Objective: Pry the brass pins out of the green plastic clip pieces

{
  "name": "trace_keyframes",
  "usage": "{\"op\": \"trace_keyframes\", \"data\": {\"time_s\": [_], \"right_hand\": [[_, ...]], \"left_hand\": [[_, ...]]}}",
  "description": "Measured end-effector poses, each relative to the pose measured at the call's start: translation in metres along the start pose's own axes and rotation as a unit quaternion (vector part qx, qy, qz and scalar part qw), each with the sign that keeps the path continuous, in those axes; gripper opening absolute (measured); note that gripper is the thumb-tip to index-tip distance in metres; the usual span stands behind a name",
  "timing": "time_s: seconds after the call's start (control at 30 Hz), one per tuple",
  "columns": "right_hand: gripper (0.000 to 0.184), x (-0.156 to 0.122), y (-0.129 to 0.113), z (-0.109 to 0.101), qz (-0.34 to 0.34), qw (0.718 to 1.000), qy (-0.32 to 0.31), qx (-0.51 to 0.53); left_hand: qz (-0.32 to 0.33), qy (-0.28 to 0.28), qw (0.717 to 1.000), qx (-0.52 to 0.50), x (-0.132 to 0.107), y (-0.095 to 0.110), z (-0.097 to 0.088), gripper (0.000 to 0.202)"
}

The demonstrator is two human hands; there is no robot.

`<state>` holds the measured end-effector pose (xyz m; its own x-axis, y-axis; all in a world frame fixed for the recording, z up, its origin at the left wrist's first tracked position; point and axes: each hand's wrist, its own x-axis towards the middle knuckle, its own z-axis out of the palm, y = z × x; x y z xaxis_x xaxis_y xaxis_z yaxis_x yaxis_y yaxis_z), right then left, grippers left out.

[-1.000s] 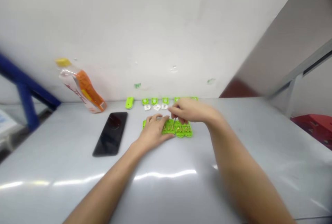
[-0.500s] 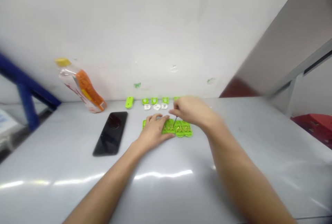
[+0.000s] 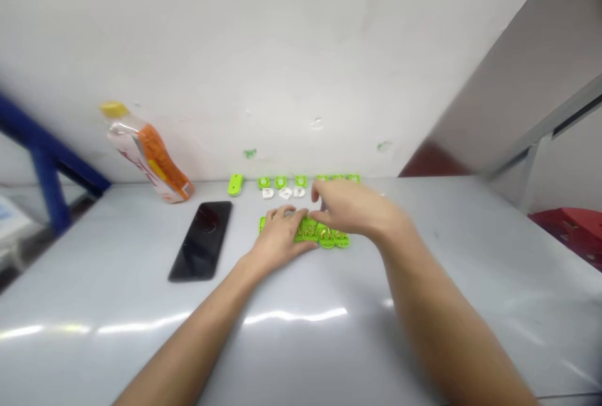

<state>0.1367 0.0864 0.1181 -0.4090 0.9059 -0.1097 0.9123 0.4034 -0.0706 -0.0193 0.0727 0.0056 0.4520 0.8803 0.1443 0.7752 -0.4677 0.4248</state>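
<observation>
A row of bright green plastic casings [image 3: 326,236] lies on the table, with small brass-coloured parts inside. My left hand [image 3: 281,233] lies over the row's left part, its thumb along the near edge and its fingers over the far side, holding the casings down. Just above the right part is my right hand [image 3: 350,205], thumb and index finger curled around a thin rod-like tool that is mostly hidden and blurred. Beyond my hands sit several small green pieces [image 3: 281,182], with white pieces [image 3: 285,193] in front of them.
A black phone [image 3: 202,241] lies left of my left hand. Behind it, an orange-labelled bottle [image 3: 153,158] with a yellow cap stands near the wall. One longer green casing [image 3: 235,184] lies at the back of the grey table [image 3: 291,356]. A red object [image 3: 571,230] is at far right.
My right hand has tilted and dropped slightly toward the casings, and the tool's thin shaft shows less. More small green pieces show behind it. My left hand stays in place.
</observation>
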Motion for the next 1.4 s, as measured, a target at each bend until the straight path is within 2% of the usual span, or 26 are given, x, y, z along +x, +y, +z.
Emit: {"op": "trace_keyframes", "data": {"time_s": [0.1,0.13,0.27,0.37,0.43,0.53,0.57,0.67,0.7,0.8,0.93,1.07,1.17,1.27,1.4], "right_hand": [[0.041,0.006,-0.003,0.001,0.033,0.999,0.015,-0.025],[0.043,0.007,-0.004,0.001,0.038,0.999,0.016,-0.032],[0.016,0.004,-0.004,0.003,0.014,0.999,0.019,-0.03],[0.021,0.0,-0.004,0.002,-0.01,1.0,0.016,-0.008],[0.022,0.0,-0.005,0.002,0.004,0.999,0.027,-0.022],[0.042,0.004,-0.006,0.004,0.038,0.997,0.037,-0.051],[0.04,0.005,-0.006,0.005,0.038,0.997,0.033,-0.052],[0.017,0.004,-0.004,0.007,0.009,0.999,0.03,-0.037],[0.016,0.002,-0.003,0.007,-0.002,0.999,0.03,-0.029],[0.021,0.0,-0.003,0.006,-0.012,0.999,0.037,-0.025],[0.036,0.003,-0.004,0.006,0.025,0.997,0.045,-0.06],[0.016,0.0,-0.001,0.007,-0.017,0.998,0.041,-0.036],[0.025,-0.004,0.001,0.007,-0.039,0.999,0.032,-0.005],[0.017,-0.004,0.003,0.004,-0.004,0.999,0.031,-0.03],[0.026,-0.004,0.009,-0.003,0.018,0.999,-0.007,-0.035]], "left_hand": [[-0.004,0.004,1.0,0.001,0.0,0.0,0.001,0.062],[-0.007,0.004,1.0,0.002,0.0,0.0,0.0,0.063],[0.007,-0.012,1.0,0.01,0.001,0.001,-0.003,0.06],[0.02,-0.03,0.999,0.03,0.005,0.004,-0.008,0.053],[0.013,-0.044,0.998,0.045,0.009,0.006,-0.011,0.052],[-0.003,-0.061,0.996,0.064,0.015,0.009,-0.016,0.057],[-0.006,-0.065,0.995,0.07,0.017,0.01,-0.017,0.058],[-0.009,-0.075,0.994,0.081,0.021,0.013,-0.019,0.053],[-0.01,-0.079,0.993,0.082,0.022,0.014,-0.02,0.05],[-0.013,-0.09,0.992,0.082,0.023,0.015,-0.022,0.042],[-0.012,-0.096,0.992,0.082,0.023,0.015,-0.024,0.05],[-0.018,-0.101,0.991,0.083,0.024,0.017,-0.024,0.046],[-0.016,-0.101,0.992,0.078,0.023,0.017,-0.024,0.043],[-0.009,-0.096,0.992,0.08,0.023,0.015,-0.024,0.05],[-0.005,-0.101,0.992,0.068,0.023,0.012,-0.024,0.062]]}}
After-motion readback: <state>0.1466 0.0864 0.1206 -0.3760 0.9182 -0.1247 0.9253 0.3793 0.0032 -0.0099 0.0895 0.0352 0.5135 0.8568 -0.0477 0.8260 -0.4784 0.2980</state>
